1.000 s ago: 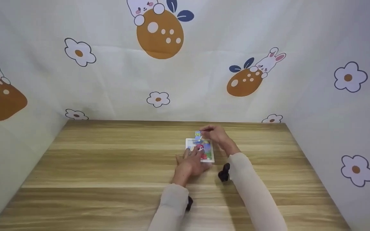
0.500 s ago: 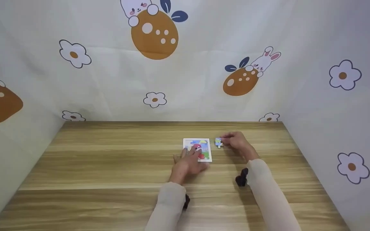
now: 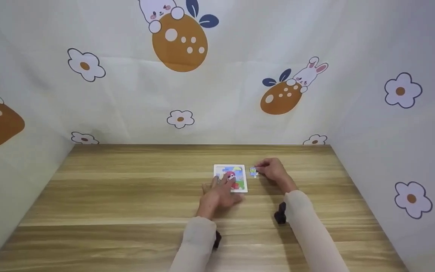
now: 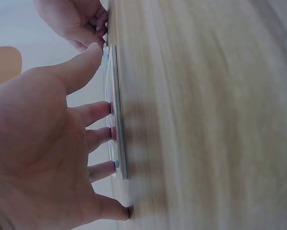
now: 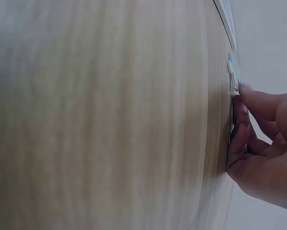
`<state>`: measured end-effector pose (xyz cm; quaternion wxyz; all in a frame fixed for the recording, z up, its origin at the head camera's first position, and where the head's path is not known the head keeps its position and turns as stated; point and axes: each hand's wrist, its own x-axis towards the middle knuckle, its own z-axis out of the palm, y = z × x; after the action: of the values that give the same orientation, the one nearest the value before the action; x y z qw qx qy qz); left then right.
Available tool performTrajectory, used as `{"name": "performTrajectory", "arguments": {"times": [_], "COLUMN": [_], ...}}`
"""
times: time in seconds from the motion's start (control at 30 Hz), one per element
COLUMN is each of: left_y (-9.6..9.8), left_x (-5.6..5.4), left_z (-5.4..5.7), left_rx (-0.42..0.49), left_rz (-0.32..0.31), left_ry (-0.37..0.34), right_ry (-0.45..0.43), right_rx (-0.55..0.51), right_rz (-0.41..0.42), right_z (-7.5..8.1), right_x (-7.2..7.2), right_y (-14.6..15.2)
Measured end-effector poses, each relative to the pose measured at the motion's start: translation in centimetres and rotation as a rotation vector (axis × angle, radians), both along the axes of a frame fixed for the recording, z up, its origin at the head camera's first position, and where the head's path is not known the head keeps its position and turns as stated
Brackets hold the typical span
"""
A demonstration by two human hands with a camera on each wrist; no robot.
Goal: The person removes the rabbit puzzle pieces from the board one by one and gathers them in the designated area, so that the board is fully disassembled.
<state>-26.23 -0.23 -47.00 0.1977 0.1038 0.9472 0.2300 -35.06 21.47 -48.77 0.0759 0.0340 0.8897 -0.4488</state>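
Note:
A small square picture puzzle in a white frame lies flat on the table. My left hand rests on it with spread fingers; in the left wrist view, several fingertips touch the top of the thin puzzle board, and one finger reaches the wood beside it. Just right of the frame, my right hand pinches a blue, green and yellow puzzle piece between thumb and finger. Low over the tabletop, the right wrist view shows that puzzle piece at the tips of the thumb and finger, apart from the board.
The wood-grain table stretches widely to the left and in front of the hands. A pale cloth printed with rabbits and flowers surrounds its back and sides. Each wrist carries a black camera.
My right hand has carried the puzzle piece from above the frame's top edge to its right side, then slightly lower. My left hand stays on the puzzle. The head view has shifted a little.

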Motion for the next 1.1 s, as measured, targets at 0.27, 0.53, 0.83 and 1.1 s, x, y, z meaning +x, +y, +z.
{"name": "performTrajectory", "arguments": {"times": [0.27,0.53,0.83,1.1], "left_y": [-0.2,-0.2,-0.1,-0.2], "left_x": [0.2,0.3,1.0,0.5], "left_z": [-0.3,-0.5,-0.9,-0.4], "left_rx": [-0.001,-0.036,-0.055,-0.024], "left_rz": [-0.003,-0.014,-0.002,-0.018], "left_ry": [-0.004,0.028,0.032,0.026], "right_ry": [-0.04,0.005,-0.07,-0.083], "right_rx": [-0.024,-0.02,-0.088,-0.091], "right_rz": [-0.011,0.026,-0.016,-0.016], "right_z": [-0.2,-0.6,-1.3,-0.4], "right_x": [0.1,0.2,0.6,0.5], "right_y": [0.1,0.1,0.2,0.3]}}
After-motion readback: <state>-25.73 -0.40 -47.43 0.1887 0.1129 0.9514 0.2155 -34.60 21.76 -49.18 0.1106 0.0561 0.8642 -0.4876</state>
